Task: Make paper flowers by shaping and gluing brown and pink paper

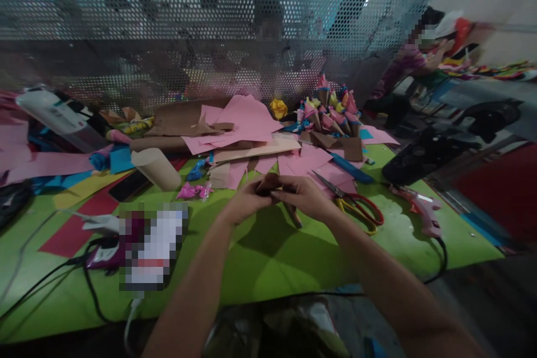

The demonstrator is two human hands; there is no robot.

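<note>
Right now, both my hands are curled nearly closed around a small piece of dark brown paper [271,181], held up above the bright green tabletop [260,279] near the middle. My left hand [246,199] grips its left side, and my right hand [298,192] pinches it with thumb and fingers; a narrow brown strip [294,216] hangs below, though I cannot tell whether it is joined on. As for containers, a cluster of brown paper cones [342,125] lies at the back right, with crumpled pink, yellow and blue stuffing at their tops. A plain beige cylinder [156,169] leans at my left; I can't see into it. Near it sits a crinkled pink bundle [191,191] with a shiny, clear wrapping at one end. Beyond my hands, flat pink paper sheets [239,120] overlap stiff, matte brown card [172,117], and a scrunched yellow paper ball [278,108] rests behind. To my right are metal scissors with red and yellow loop handles [356,210] and, farther over, a pale pink glue gun [423,212] with a black cord. A perforated metal panel [188,17] rises at the back.
</note>
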